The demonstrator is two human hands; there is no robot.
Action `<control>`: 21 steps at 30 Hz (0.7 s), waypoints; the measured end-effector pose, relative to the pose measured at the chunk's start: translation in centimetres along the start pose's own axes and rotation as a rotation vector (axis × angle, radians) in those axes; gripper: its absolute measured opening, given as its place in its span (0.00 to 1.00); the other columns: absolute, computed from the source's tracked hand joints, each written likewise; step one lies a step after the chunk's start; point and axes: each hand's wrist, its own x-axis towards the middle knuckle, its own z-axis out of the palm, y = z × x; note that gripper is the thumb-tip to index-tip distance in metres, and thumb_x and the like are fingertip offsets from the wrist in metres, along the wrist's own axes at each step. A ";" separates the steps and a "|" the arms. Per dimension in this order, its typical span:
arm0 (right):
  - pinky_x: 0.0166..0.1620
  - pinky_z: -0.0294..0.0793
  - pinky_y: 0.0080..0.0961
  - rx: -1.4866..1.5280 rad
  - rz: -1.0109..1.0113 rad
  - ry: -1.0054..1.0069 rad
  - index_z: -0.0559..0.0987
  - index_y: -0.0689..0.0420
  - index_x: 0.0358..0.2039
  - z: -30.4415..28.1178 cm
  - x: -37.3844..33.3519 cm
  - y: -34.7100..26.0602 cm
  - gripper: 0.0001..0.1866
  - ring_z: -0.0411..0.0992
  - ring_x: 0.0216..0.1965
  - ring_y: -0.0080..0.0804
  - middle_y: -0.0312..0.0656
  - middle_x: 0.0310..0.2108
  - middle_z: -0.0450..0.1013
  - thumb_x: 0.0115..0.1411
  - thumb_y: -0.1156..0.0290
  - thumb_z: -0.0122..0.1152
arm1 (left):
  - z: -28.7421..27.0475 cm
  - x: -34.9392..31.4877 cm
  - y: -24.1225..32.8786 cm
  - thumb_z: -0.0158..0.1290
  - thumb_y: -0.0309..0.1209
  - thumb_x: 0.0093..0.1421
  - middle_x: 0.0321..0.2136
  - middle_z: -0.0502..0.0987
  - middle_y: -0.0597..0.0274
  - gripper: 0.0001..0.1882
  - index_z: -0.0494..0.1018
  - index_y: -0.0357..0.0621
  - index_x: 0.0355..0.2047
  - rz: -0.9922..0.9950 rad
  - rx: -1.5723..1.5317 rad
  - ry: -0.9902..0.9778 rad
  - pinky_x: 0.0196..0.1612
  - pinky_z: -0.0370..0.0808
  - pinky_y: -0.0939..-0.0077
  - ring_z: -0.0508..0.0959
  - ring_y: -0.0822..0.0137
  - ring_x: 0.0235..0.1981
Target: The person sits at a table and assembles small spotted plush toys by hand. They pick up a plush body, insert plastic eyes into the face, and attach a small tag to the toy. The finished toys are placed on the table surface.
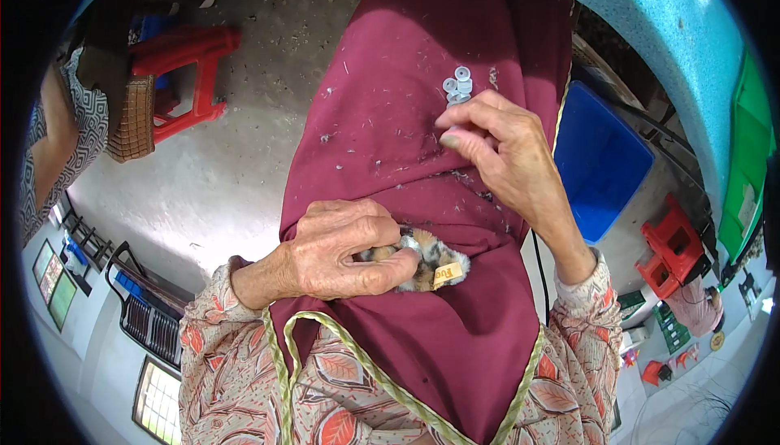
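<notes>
My left hand [345,250] is closed around a small furry plush piece [455,256] in brown, black and white, low on the lap. A tan label [448,273] with lettering is on the fur. Something pale and shiny shows beside my left thumb; I cannot make out what it is. Farther out, my right hand [505,140] is curled, with thumb and index finger drawn close together. Whatever lies between those fingertips, if anything, is hidden. Just beyond them, a small cluster of translucent plastic discs [464,86] rests on the maroon apron [382,112], partly covered by the fingers.
Bits of fluff are scattered over the apron. A blue bin [605,160] stands on the right, below a light-blue curved surface [650,6]. Red plastic stools [191,63] stand at left and right [670,246]. Another person's patterned clothing [88,104] shows at far left, near a woven basket [134,120].
</notes>
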 end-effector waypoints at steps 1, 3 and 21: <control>0.32 0.74 0.24 0.188 0.085 -0.043 0.78 0.62 0.30 0.0 -0.2 -1.1 0.07 0.73 0.28 0.28 0.40 0.27 0.74 0.50 0.78 0.65 | 0.0 0.1 -0.1 0.62 0.23 0.38 0.22 0.67 0.65 0.14 0.75 0.46 0.28 -0.001 0.000 -0.006 0.19 0.73 0.80 0.74 0.69 0.21; 0.31 0.71 0.14 0.534 0.240 -0.140 0.80 0.62 0.28 0.0 -0.8 -3.6 0.03 0.71 0.29 0.14 0.34 0.26 0.75 0.51 0.78 0.65 | -0.1 0.3 -0.1 0.62 0.23 0.37 0.22 0.67 0.65 0.15 0.75 0.47 0.29 0.004 -0.013 -0.007 0.19 0.72 0.80 0.74 0.70 0.20; 0.27 0.70 0.15 0.863 0.419 -0.167 0.79 0.64 0.32 2.9 -3.9 -3.4 0.09 0.70 0.25 0.14 0.32 0.23 0.75 0.60 0.70 0.59 | -0.2 0.5 0.6 0.61 0.22 0.34 0.21 0.69 0.64 0.15 0.76 0.45 0.27 -0.039 0.093 0.031 0.19 0.72 0.78 0.72 0.69 0.19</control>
